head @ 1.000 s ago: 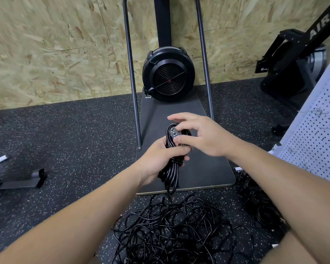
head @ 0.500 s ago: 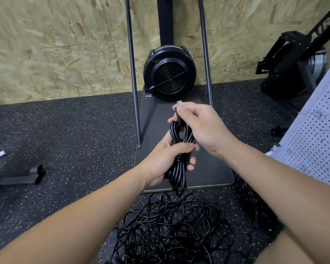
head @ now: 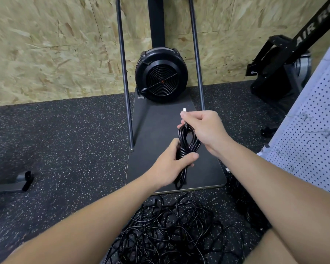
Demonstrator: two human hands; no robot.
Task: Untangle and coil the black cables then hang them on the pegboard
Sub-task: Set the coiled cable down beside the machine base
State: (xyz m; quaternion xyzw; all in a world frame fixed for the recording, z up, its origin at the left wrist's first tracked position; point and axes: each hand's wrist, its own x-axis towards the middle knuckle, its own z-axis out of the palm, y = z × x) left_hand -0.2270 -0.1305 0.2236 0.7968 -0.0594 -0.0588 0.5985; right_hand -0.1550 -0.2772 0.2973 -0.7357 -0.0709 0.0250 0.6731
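Currently the left hand (head: 170, 168) grips a coiled black cable, the coil (head: 186, 147), round its wrapped waist, thumb across the front. Right hand (head: 202, 128) pinches the free end above it, a pale plug (head: 184, 109) poking out past the fingers. Both are held in the air over the dark base plate (head: 156, 134) of a fan machine (head: 161, 74).

Handling, as judged: light, limp, smooth-jacketed. Loops will spring open if the waist grip slackens. Best hold stays at the wrapped middle; the top loop looks the part to slip over a peg. The end probably needs tucking or one more turn first.

Tangle (head: 171, 231) of more black cable lies on the speckled floor (head: 65, 149) just below the hands, unsorted. A darker bundle (head: 246, 202) sits to its right, near the pegboard (head: 311, 141); detail unclear.

The pegboard leans at the right edge, white, perforated, a few wire hooks on it. The way to it from the coil looks open. A rower (head: 286, 60) stands beyond it, and a bracket (head: 17, 182) lies far left. Two uprights (head: 125, 92) flank the fan, clear of the hands.
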